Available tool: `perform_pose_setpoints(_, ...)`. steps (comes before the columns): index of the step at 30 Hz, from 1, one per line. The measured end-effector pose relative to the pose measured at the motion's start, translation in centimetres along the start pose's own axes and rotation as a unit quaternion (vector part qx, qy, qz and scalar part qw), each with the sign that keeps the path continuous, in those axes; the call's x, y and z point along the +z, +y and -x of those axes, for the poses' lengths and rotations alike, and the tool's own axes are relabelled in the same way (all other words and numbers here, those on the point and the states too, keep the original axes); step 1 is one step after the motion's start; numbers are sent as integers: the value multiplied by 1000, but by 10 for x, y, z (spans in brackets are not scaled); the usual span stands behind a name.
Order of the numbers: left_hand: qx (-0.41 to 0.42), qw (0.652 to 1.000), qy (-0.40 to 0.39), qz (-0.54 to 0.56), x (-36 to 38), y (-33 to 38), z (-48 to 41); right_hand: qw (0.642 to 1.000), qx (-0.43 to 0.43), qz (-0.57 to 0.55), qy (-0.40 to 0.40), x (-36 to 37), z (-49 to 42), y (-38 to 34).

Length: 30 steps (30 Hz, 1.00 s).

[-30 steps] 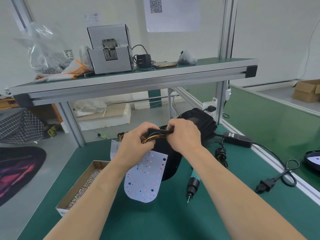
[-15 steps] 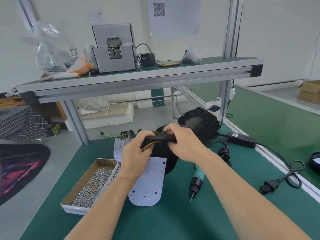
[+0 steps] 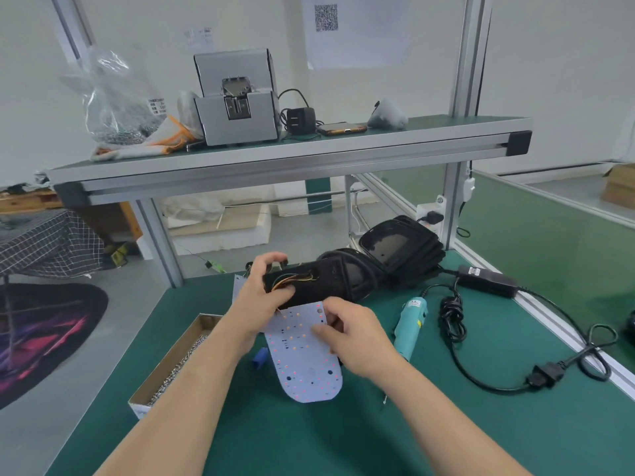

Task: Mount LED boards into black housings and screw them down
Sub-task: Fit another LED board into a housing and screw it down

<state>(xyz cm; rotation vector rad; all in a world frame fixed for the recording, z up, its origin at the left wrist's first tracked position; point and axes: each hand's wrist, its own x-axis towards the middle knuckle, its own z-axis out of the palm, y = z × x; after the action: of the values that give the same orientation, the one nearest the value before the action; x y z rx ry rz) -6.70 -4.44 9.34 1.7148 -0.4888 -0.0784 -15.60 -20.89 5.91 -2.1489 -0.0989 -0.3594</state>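
Gripping the black housing, left fingers curl — right fingers pinch the LED board, screwdriver beside.

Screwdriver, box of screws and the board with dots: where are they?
screwdriver [image 3: 410, 324], head view, teal body.
box of screws [image 3: 164, 360], head view, cardboard wall.
board with dots [image 3: 302, 365], head view, white face.

Phone on upper shelf; black power brick at right; rug on floor.

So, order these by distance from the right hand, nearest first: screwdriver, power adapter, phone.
1. Teal screwdriver, just beside the right hand holding the LED board.
2. Black power adapter, farther right and back.
3. Phone, up on the shelf.
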Motion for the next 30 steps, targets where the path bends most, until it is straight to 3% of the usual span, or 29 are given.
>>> perform_pose_setpoints(7, -70, 979, -99, 162, -14, 3, 7, 987, -12, -148, -64, -15, -9, -10)
perform_pose_setpoints(14, -145, 949, -4, 281, -14, -3, 4, 977, -26, -192, -88, -26, -7, -17)
perform_pose_setpoints(17, -185, 958, 10, 217, -14, -1, 3, 988, -62, -140, -10, -35, -11, -20)
perform_pose_setpoints(21, -125, 987, 51, 86, -11, 12, 0, 989, -97, -87, 69, -42, -19, -27)
perform_pose_setpoints(24, -90, 994, 67, 8, -14, 22, -5, 988, -113, -59, 83, -41, -21, -31)
perform_pose_setpoints(28, -104, 992, 14, 66, -11, 30, -3, 989, -120, 27, 83, -33, -19, -31)
perform_pose_setpoints(30, -120, 984, 32, 125, -8, 30, 1, 987, -108, 90, 82, -29, -18, -30)
